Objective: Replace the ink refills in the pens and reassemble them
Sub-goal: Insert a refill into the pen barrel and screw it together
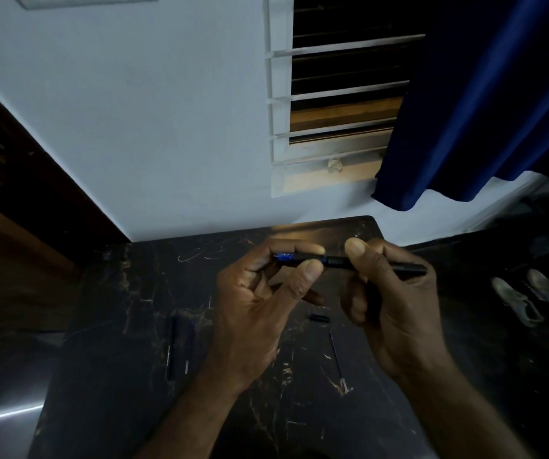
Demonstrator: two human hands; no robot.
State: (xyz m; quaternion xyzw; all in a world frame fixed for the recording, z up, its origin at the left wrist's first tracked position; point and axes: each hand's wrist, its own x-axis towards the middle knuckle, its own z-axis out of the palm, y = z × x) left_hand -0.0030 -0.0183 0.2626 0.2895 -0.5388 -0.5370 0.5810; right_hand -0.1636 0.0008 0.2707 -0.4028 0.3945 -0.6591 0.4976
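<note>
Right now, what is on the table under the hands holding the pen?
A small black piece and a thin refill lie on the table below the pen that the left hand and right hand grip. Anything directly beneath either hand is covered.

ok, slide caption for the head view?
Left hand pinches the pen at its blue tip, right hand grips the barrel, above a dark table with a loose refill, cap and spare pens.

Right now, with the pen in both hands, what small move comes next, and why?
Probably turn the tip end tighter into the barrel. The left hand pinches the pen at its blue tip end, the right hand grips the barrel, and a joint shows between them. A thin refill and a small cap lie on the table.
</note>
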